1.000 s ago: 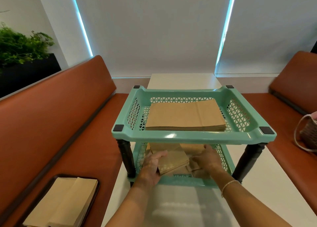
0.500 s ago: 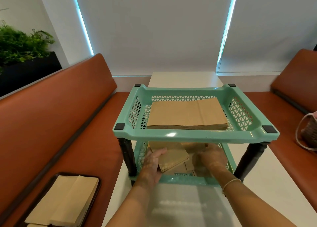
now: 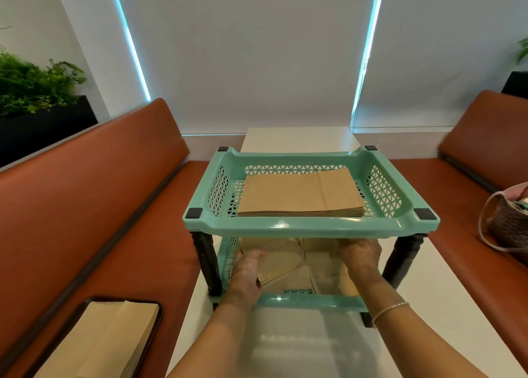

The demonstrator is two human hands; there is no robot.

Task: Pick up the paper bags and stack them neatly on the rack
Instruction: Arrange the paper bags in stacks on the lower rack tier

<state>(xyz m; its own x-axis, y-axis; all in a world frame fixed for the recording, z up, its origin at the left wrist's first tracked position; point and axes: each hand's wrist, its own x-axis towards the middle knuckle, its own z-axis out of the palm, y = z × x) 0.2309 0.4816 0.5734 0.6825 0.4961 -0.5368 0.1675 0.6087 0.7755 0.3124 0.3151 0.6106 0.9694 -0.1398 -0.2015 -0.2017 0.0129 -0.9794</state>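
Brown paper bags [image 3: 281,263] lie askew in the rack [image 3: 311,227]'s lower tier. Left hand [image 3: 248,269] grips their edge; right hand [image 3: 361,253] fingers hidden, state indeterminate.

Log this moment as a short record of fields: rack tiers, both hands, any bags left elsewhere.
top tier: neat paper bag stack in the green rack
bottom tier: loose bags, skewed
left hand: on the loose bags, grip unclear
right hand: inside the bottom tier, grip hidden
elsewhere: more bags on a dark tray on the bench
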